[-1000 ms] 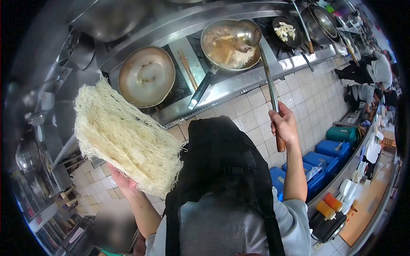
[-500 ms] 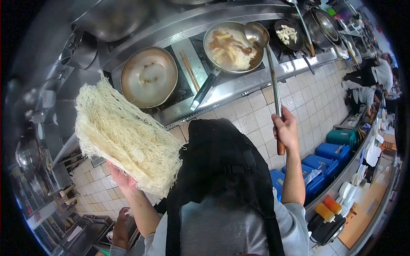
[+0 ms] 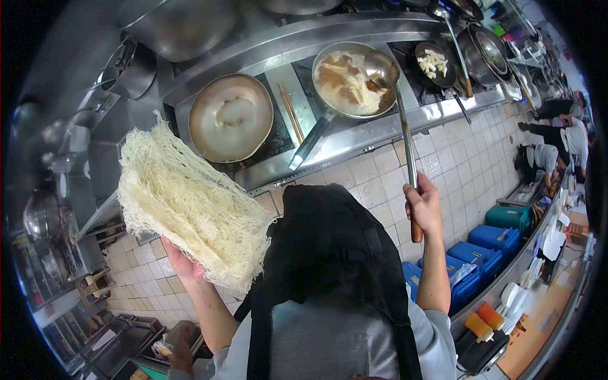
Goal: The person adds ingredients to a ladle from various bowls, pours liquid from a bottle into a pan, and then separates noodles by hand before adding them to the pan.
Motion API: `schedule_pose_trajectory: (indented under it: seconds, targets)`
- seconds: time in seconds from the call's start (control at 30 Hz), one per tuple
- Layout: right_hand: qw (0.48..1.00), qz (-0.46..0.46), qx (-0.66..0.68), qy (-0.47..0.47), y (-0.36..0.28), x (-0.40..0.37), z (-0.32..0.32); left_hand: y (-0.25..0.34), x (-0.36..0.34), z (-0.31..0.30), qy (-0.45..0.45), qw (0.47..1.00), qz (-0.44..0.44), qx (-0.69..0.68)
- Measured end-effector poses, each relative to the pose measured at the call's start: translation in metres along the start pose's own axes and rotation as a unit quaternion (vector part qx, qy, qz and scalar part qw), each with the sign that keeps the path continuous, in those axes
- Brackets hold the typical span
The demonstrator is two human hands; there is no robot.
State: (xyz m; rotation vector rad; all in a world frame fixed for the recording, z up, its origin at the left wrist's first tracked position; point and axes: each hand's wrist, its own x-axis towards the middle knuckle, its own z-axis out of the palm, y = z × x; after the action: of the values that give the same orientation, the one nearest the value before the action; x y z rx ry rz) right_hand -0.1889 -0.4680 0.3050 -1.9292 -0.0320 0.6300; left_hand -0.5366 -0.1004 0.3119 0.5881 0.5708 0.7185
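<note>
The dry noodle block (image 3: 190,202) is gripped from below by the left hand (image 3: 180,263) at the near left, judged not yet added to the far pan (image 3: 335,85) of broth, where the ladle (image 3: 382,68) is rested, clasped in the right hand (image 3: 423,206).

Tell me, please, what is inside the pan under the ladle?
The pan holds brown broth and pale strips; the ladle, held by the right hand, hides the part beneath its bowl.
</note>
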Motion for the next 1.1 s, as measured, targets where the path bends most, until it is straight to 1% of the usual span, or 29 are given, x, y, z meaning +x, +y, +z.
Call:
schedule_pose_trajectory:
  seconds: [0.07, 0.1, 0.17, 0.3, 0.33, 0.37, 0.4, 0.43, 0.47, 0.5, 0.53, 0.57, 0.73, 0.77, 0.8, 0.83, 0.87, 0.93, 0.97, 1.0, 1.03, 1.07, 1.1]
  targets:
    - [1.0, 0.004, 0.003, -0.001, 0.001, 0.0, 0.0, 0.0, 0.0, 0.006, 0.016, 1.0, -0.003, -0.003]
    - [1.0, 0.005, 0.004, -0.009, 0.001, 0.0, 0.0, 0.0, 0.0, 0.002, 0.016, 1.0, -0.003, -0.003]
    - [1.0, 0.008, 0.004, -0.017, 0.003, 0.001, 0.002, -0.002, 0.0, -0.009, 0.051, 0.998, 0.015, 0.016]
    - [1.0, 0.023, -0.011, -0.005, 0.005, 0.0, 0.003, -0.006, -0.003, 0.008, 0.066, 0.998, 0.021, -0.001]
    - [1.0, 0.025, -0.012, -0.013, 0.002, 0.002, 0.006, -0.005, -0.004, 0.009, -0.006, 0.997, -0.055, -0.06]
    - [0.999, 0.036, -0.023, -0.021, 0.004, 0.003, 0.005, 0.001, -0.006, 0.009, -0.078, 0.984, -0.117, -0.113]
    - [1.0, 0.013, -0.006, -0.011, 0.004, 0.0, 0.008, -0.008, -0.004, -0.012, -0.016, 0.992, -0.1, -0.07]
    - [0.999, 0.019, -0.034, -0.018, 0.009, 0.002, 0.009, -0.005, -0.01, -0.037, 0.062, 0.997, -0.046, -0.032]
    - [1.0, -0.004, -0.012, 0.001, 0.02, 0.001, 0.01, -0.008, -0.008, -0.022, 0.059, 0.997, -0.034, -0.047]
    - [1.0, 0.009, 0.013, -0.021, 0.022, 0.001, 0.007, -0.011, -0.004, -0.007, 0.052, 0.996, -0.03, -0.062]
    - [1.0, -0.018, 0.008, -0.019, 0.03, 0.003, 0.006, -0.009, -0.003, -0.001, 0.058, 0.996, -0.017, -0.063]
    - [0.999, -0.021, 0.006, -0.026, 0.035, 0.006, 0.006, -0.008, -0.003, 0.004, 0.05, 0.996, -0.023, -0.064]
    - [1.0, -0.001, -0.006, -0.011, 0.03, 0.006, 0.009, -0.006, -0.007, -0.001, 0.014, 0.997, -0.038, -0.068]
    - [1.0, 0.008, -0.009, -0.007, 0.026, 0.004, 0.009, -0.006, -0.011, -0.01, 0.077, 0.996, -0.011, -0.041]
    - [0.999, -0.005, -0.033, -0.018, 0.025, 0.007, 0.011, -0.008, -0.011, -0.012, 0.131, 0.991, 0.004, -0.014]
    - [0.998, -0.009, -0.061, -0.016, 0.024, 0.008, 0.006, -0.006, -0.014, -0.012, 0.083, 0.995, -0.016, -0.049]
    - [0.998, -0.004, -0.061, -0.011, 0.017, 0.006, 0.004, -0.001, -0.017, -0.007, 0.037, 0.995, -0.042, -0.088]
    - [0.998, -0.002, -0.065, 0.009, 0.007, 0.005, 0.006, -0.005, -0.014, -0.014, 0.026, 0.998, -0.007, -0.048]
    - [0.997, -0.009, -0.071, 0.017, 0.005, 0.005, 0.006, -0.003, -0.012, -0.015, 0.023, 0.998, -0.033, -0.049]
    - [0.997, 0.002, -0.075, 0.029, 0.005, 0.007, 0.003, -0.002, -0.01, -0.016, 0.038, 0.999, -0.024, -0.03]
    - [0.995, -0.01, -0.092, 0.031, 0.005, 0.01, 0.002, 0.0, -0.01, -0.018, 0.056, 0.998, -0.009, -0.01]
    - [0.993, -0.024, -0.107, 0.03, 0.006, 0.011, 0.0, -0.002, -0.011, -0.023, 0.059, 0.998, -0.005, -0.011]
    - [0.994, -0.019, -0.108, 0.03, 0.01, 0.013, -0.002, -0.002, -0.012, -0.02, 0.062, 0.998, -0.009, -0.01]
